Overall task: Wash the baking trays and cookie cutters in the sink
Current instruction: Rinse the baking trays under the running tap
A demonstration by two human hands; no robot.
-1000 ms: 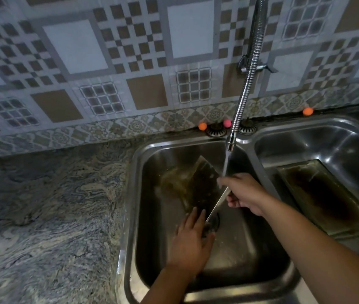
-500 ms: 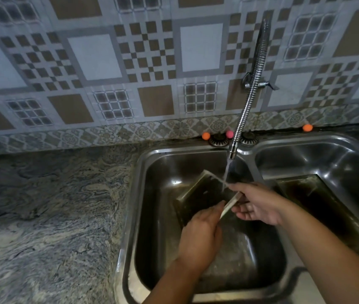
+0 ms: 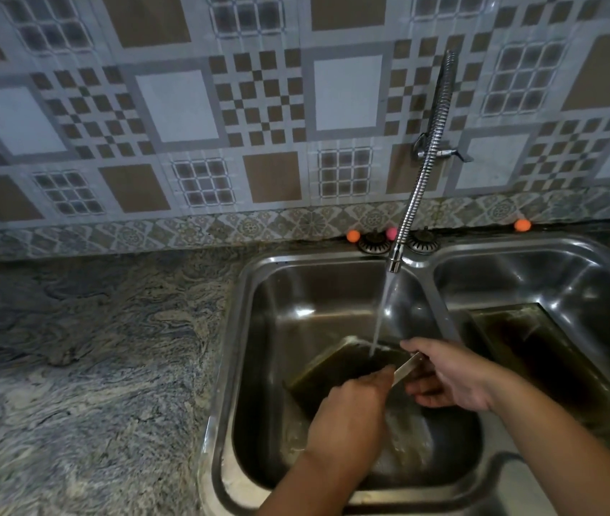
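Observation:
A dark, stained baking tray (image 3: 337,370) stands tilted in the left basin of a steel double sink (image 3: 229,366), under the running water stream (image 3: 380,314). My right hand (image 3: 448,378) grips the tray's right rim, with a strip of bright metal edge showing between the fingers. My left hand (image 3: 352,415) is curled over the tray's near edge and touches that rim; its fingertips are hidden. A second dirty baking tray (image 3: 542,351) lies in the right basin. I see no cookie cutters.
A flexible spring faucet (image 3: 419,180) hangs from the tiled wall over the divider between the basins. Small orange balls (image 3: 353,236) (image 3: 522,225) and a pink ball (image 3: 391,232) sit along the back ledge. A marbled stone countertop (image 3: 91,366) stretches to the left.
My left hand rose from the basin floor onto the tray's near edge. The tray tipped from steeply upright to a lower tilt under the stream. The view shifted downward.

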